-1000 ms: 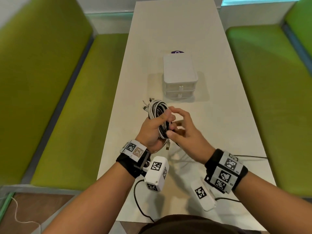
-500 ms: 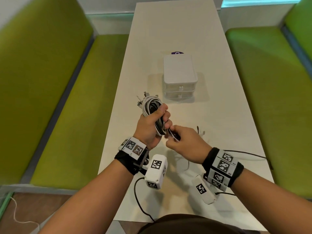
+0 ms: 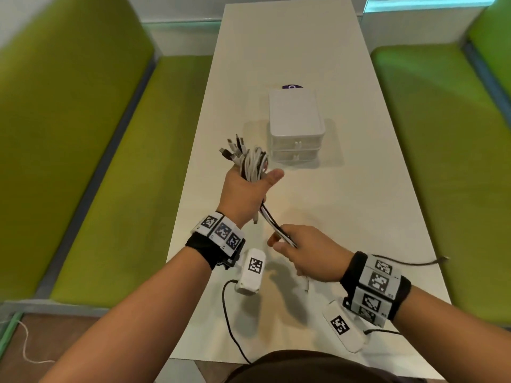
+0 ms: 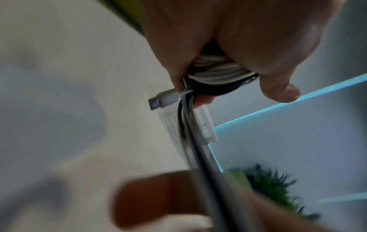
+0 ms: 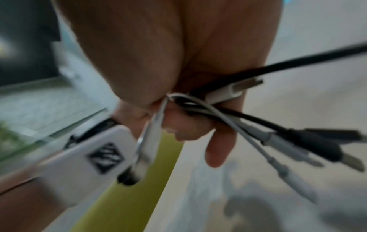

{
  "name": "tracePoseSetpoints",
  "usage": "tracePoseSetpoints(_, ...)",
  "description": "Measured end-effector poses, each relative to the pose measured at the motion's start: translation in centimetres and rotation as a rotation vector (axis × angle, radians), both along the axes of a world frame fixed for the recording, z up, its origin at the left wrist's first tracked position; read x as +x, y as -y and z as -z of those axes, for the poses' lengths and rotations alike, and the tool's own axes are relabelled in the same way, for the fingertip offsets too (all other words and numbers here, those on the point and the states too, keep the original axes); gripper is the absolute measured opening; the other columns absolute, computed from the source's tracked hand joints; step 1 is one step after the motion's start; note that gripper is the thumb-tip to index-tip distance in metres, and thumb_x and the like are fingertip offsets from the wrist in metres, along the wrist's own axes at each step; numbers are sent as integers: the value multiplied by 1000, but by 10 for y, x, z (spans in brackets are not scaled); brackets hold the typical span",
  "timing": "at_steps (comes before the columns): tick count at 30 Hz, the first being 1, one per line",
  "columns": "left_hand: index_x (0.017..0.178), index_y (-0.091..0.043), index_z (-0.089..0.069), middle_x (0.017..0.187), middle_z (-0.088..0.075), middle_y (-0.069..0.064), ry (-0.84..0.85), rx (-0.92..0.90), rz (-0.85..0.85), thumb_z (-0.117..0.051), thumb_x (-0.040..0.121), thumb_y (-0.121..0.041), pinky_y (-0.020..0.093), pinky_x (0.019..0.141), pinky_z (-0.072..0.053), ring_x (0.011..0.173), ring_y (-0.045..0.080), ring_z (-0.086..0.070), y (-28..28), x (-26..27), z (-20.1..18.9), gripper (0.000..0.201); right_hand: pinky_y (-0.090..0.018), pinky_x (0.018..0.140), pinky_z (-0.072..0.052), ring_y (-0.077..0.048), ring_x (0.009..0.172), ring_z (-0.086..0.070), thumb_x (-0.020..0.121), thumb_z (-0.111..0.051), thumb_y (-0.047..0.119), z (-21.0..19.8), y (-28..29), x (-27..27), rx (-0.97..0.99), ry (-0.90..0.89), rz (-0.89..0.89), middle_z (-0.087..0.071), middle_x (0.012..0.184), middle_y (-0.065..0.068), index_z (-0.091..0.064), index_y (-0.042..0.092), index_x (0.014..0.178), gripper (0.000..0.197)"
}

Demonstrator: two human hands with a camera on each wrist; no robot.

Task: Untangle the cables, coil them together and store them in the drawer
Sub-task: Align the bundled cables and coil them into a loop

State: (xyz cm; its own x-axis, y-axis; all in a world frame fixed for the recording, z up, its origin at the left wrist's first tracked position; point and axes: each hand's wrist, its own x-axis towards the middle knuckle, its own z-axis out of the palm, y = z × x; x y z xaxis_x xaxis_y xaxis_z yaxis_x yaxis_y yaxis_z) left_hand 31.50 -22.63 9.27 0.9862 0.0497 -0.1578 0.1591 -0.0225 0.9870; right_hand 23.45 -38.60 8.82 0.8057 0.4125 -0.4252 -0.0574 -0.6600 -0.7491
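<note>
Hands come first, nearest the camera: the right hand (image 3: 307,252) is closed on the loose tails of the cables (image 3: 278,230), which run taut up to the left hand (image 3: 244,193). Its fingers are wrapped round the coil (image 3: 254,164) of black and white turns, thumb out, held above the table (image 3: 373,189). Plugs (image 3: 233,150) fan out of the coil's far end, and more plugs dangle past the right hand's fingers (image 5: 218,150) in its wrist view (badly blurred).

Risk, as I judge it: with the tails under tension, a stiff pull could drag turns out of the left hand's hold and loosen the coil; the dangling plugs could also snag in a turn on the next wrap. One black end (image 3: 439,260) trails off to the right over the table and may catch the edge.

Beyond the hands stands the drawer unit (image 3: 297,125), both drawers closed, so a hand must free up to open one. A purple object (image 3: 292,87) peeks out behind it. Green benches (image 3: 83,150) flank the table.
</note>
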Motion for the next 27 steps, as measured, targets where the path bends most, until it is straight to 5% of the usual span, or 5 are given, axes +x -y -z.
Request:
tracePoseSetpoints(7,113,-30,-60,99,-67,-16,38,631,347,-75,72,-66,25,79,-45,92,6,-62,-7,-14,25,57,-41,82,-48,-26,92,-62,104,-50,35,-30,2,9,-223,257,-218,-70,102,-3,-64,23,115,22)
tracePoseSetpoints(11,77,-30,-64,69,-65,-8,-97,341,466,-45,78,-84,41,70,-53,64,14,-59,-9,-28,33,57,-29,76,-44,-11,78,-56,101,-59,27,-49,20,29,-96,388,-197,-61,82,14,-76,28,109,19)
tracePoseSetpoints(17,97,-6,-62,68,-54,5,-564,-239,569,-30,59,-98,25,49,-43,53,17,-46,3,-49,25,105,-18,73,-43,-5,79,-56,92,-72,25,-47,25,53,4,548,-173,-58,89,7,-81,27,102,14)
tracePoseSetpoints(22,110,-6,-54,78,-48,3,-652,-562,754,-86,66,-40,19,54,-39,62,11,-42,-5,-54,25,64,-10,79,-42,-6,90,-58,89,-75,28,-35,20,61,126,529,-54,-55,97,7,-83,29,99,12)
tracePoseSetpoints(27,108,-4,-56,74,-47,7,-604,-568,594,-64,76,-7,28,60,-49,56,14,-46,-7,-47,18,33,-12,86,-43,-7,94,-58,104,-53,23,-17,15,63,163,476,25,-52,108,5,-71,30,124,28)
